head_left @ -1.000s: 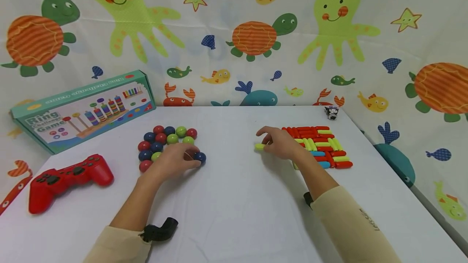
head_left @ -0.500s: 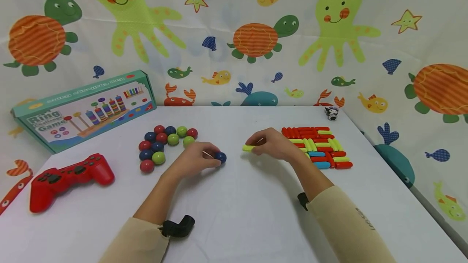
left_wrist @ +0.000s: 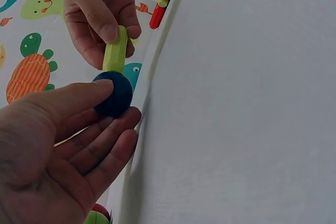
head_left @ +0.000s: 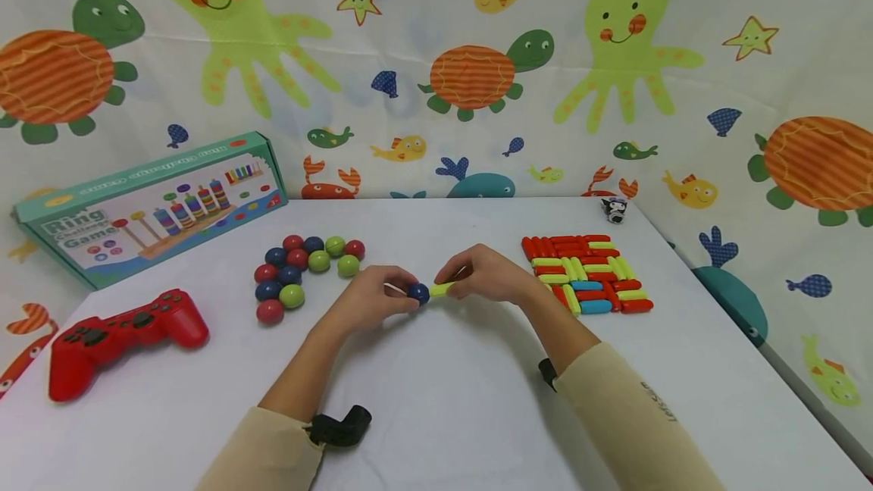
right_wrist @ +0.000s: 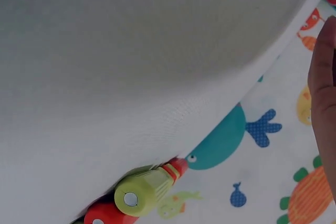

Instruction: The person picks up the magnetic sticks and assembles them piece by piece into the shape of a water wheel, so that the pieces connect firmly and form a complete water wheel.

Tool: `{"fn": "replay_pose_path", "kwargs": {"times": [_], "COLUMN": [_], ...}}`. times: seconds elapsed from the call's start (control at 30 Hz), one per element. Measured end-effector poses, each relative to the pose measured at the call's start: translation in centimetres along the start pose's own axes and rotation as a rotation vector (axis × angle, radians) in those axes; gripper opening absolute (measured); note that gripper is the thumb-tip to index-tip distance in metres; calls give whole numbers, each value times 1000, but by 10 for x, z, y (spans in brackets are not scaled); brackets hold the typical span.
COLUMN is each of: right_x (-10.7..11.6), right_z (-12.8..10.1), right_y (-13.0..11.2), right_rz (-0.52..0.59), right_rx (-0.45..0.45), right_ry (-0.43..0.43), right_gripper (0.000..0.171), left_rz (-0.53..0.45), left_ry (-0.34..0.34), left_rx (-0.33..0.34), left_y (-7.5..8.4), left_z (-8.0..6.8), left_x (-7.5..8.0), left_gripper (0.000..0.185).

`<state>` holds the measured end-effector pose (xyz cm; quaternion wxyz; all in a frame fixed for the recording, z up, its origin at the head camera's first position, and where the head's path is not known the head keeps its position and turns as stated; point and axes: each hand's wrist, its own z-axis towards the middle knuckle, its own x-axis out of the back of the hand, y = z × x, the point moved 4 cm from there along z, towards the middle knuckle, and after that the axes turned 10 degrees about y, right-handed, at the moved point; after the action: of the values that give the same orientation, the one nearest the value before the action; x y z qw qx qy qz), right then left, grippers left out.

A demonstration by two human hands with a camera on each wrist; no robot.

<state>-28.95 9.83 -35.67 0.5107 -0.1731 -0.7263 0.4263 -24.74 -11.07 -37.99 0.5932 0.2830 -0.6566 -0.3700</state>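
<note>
My left hand (head_left: 373, 295) pinches a dark blue ball (head_left: 419, 294) between thumb and fingers over the middle of the table. From the other side my right hand (head_left: 486, 273) pinches a yellow-green ribbed stick (head_left: 440, 290) by one end. In the left wrist view, the stick (left_wrist: 115, 51) meets the blue ball (left_wrist: 116, 95) end-on, its tip right at the ball's top. The right wrist view catches only an edge of the right hand (right_wrist: 324, 87); neither the ball nor the stick appears there.
Red, blue and green balls (head_left: 298, 258) lie grouped on the left. Red, yellow-green and blue sticks (head_left: 592, 273) lie in rows on the right. A red game controller (head_left: 126, 341) and a Ring Challenge Game box (head_left: 157, 203) stand at left. A small figurine (head_left: 614, 210) stands back right.
My left hand has carried the blue ball rightward from the ball group, and my right hand has brought the stick leftward. Ball and stick, apart before, now meet.
</note>
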Motion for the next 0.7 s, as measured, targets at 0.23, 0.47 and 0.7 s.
{"fn": "replay_pose_path", "kwargs": {"times": [0.23,0.47,0.7], "right_x": [0,-5,-12], "right_z": [3,10,17], "right_y": [0,-1,-5], "right_rz": [3,28,26], "right_rx": [-14,-34,-25], "right_ry": [55,63,66], "right_gripper": [24,22,29], "left_rz": [-16,-34,-14], "left_ry": [25,32,22], "left_rx": [4,-7,-12], "left_y": [-2,-2,-1], "left_z": [2,2,3], "left_x": [-3,-7,-9], "left_gripper": [31,25,28]}}
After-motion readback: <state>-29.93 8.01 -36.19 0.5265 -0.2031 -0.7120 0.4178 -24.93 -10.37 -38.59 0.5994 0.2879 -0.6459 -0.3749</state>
